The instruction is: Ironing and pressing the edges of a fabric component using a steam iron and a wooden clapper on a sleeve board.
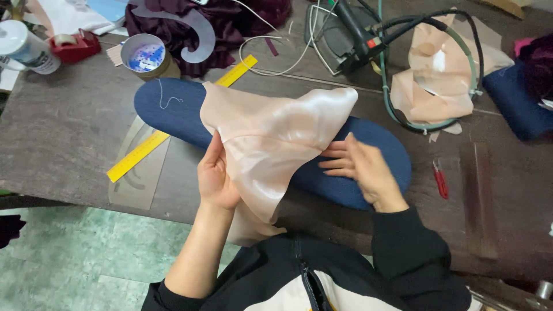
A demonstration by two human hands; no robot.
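Left hand (216, 175) pinching peach satin (271, 138); right hand (360, 167) flat, fingers spread, on navy pad (173, 109)

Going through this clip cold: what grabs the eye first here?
The shiny peach satin piece at centre, draped over a long navy padded board. The left hand pinches its left edge while the right hand lies flat by its right side. A yellow ruler slants under the board.

Around my yellow ruler (173, 128) on the surface (63, 144): a round tin (144, 55) beyond it, a red tape dispenser (75, 45) beyond-left, red snips (440, 179) far right, an iron (360, 35) beyond-right.
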